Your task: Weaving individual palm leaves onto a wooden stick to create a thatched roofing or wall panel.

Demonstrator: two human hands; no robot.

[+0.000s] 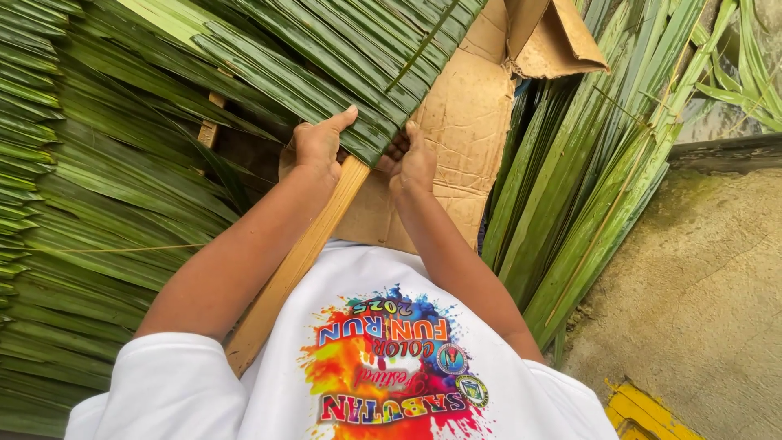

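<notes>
Daylight falls evenly over an outdoor work spot. At the right of the frame lies rough, mossy concrete ground (700, 277), with a darker raised ledge (725, 151) crossing the upper right. A yellow-painted edge (643, 411) shows in the lower right corner. Worn brown cardboard (472, 122) lies at the upper centre. Stacked green leaf panels (73, 204) fill the left side, and loose long leaves (595, 179) lie right of centre.
</notes>
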